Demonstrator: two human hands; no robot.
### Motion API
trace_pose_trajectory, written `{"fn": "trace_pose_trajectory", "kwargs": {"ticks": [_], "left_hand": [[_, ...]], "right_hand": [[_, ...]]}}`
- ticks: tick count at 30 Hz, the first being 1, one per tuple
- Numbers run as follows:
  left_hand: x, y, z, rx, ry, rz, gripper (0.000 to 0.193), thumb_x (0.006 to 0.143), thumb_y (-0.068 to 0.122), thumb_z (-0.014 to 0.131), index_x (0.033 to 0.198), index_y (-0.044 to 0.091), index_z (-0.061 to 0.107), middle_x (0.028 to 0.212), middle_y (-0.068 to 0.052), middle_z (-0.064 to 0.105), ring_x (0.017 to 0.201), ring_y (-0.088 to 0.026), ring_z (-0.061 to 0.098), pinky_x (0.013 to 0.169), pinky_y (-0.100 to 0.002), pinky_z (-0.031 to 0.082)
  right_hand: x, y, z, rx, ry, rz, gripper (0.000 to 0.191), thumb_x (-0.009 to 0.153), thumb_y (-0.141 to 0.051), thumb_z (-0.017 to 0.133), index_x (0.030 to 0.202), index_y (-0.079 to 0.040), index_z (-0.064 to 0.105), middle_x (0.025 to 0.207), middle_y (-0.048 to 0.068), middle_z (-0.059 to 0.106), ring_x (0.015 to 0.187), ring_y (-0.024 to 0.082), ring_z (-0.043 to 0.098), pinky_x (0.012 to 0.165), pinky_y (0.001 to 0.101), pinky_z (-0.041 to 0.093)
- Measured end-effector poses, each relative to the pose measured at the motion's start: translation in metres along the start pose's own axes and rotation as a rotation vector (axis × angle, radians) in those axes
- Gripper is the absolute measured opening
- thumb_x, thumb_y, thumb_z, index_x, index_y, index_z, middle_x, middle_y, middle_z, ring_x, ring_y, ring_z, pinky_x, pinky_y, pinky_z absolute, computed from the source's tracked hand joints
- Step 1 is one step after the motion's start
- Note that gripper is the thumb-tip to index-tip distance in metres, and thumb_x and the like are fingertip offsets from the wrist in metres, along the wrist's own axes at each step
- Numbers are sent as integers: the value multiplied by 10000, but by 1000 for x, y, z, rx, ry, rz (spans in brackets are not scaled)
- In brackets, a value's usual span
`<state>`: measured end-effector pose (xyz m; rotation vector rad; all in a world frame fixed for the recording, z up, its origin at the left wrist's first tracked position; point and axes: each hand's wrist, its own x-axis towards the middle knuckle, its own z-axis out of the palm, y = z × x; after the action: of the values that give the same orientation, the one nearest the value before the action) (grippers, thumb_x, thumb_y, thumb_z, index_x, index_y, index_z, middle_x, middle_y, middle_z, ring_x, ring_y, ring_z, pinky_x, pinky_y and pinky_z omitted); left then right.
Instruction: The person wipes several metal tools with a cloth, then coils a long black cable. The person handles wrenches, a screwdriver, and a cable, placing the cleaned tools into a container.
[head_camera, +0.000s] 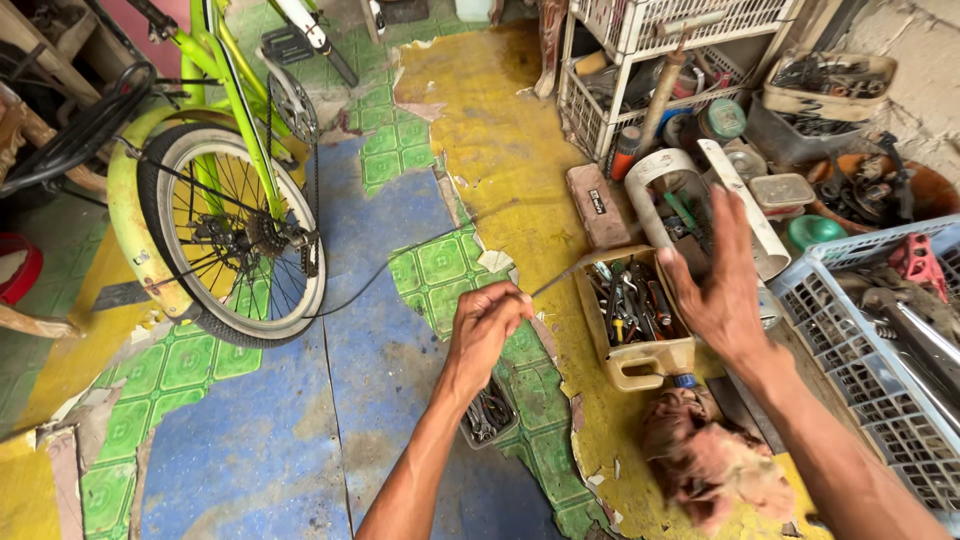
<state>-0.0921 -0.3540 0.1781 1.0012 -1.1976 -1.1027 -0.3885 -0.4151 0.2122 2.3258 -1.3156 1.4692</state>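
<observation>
My left hand (487, 322) is closed on a thin dark cable (385, 272). The cable runs over the floor to the rear wheel (235, 235) of a lime-green bicycle, near its sprockets. A short stiff end pokes out of my fist to the right. My right hand (715, 285) hovers open and blurred, fingers spread, holding nothing. It is just above a cut-open yellowish plastic jug (640, 368) full of hand tools. A small dark tray of tools (490, 412) lies under my left forearm.
A crumpled brownish rag (710, 460) lies by my right forearm. A blue plastic crate (870, 330) with metal parts stands at the right. A white wire shelf (600, 110) with cans and tubs is behind. A brown case (597, 205) lies on the patched yellow, green and blue floor.
</observation>
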Motion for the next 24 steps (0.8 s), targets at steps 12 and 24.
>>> {"fn": "trace_pose_trajectory", "kwargs": {"ticks": [12,24], "left_hand": [[-14,34,-35,12,53,-73,190,940,117,672,764,56,711,579,29,534,506,-45,397,461,-234,285],[-16,-5,-1,11,63,-348,186,940,143,660,766,89,700,555,36,543,434,-36,375,368,-228,246]], "right_hand": [[-71,43,15,-68,-123,256,703,948,-325,729,1425,47,370,1276,308,552,1074,420,594,931,492,510],[-235,108,30,-170,-1587,597,1131,795,-506,763,1508,41,75,1186,318,635,941,371,661,818,455,557]]}}
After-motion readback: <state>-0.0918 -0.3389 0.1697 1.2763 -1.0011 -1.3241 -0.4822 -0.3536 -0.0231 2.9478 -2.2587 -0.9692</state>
